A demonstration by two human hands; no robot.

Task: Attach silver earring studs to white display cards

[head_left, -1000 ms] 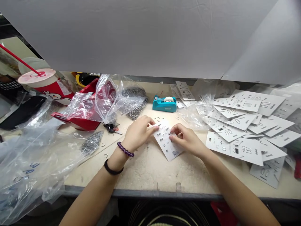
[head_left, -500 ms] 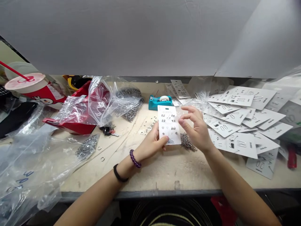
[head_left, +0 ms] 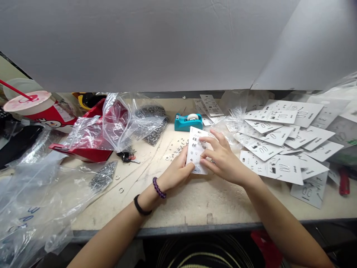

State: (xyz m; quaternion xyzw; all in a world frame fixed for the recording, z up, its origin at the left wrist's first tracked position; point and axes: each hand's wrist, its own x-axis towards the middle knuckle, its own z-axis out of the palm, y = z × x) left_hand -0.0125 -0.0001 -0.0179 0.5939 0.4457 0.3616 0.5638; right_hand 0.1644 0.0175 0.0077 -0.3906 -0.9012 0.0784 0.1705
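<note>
An upright white earring card (head_left: 196, 152) with rows of small metal studs is held in my left hand (head_left: 178, 168), the thumb across its lower front and the fingers behind. My right hand (head_left: 224, 159) reaches over the card's right side. Its thumb and index finger are pinched together at the card's face; whatever lies between them is too small to make out. The other right fingers are bent over the card's upper part. Loose small metal pieces (head_left: 178, 148) lie on the table behind my left hand.
A teal tape dispenser (head_left: 188, 122) stands behind the card. Several filled jewelry cards (head_left: 284, 167) overlap at the right. Leftward are a red scoop-like bin (head_left: 83, 152), plastic bags (head_left: 52, 197) of metal pieces, keys (head_left: 126, 156) and a red paper cup (head_left: 52, 115). A grey panel (head_left: 156, 48) borders the back.
My right hand has moved left onto the card, its fingertips closing at the card's face. The card has turned slightly, and my right hand now covers the metal pile beside it.
</note>
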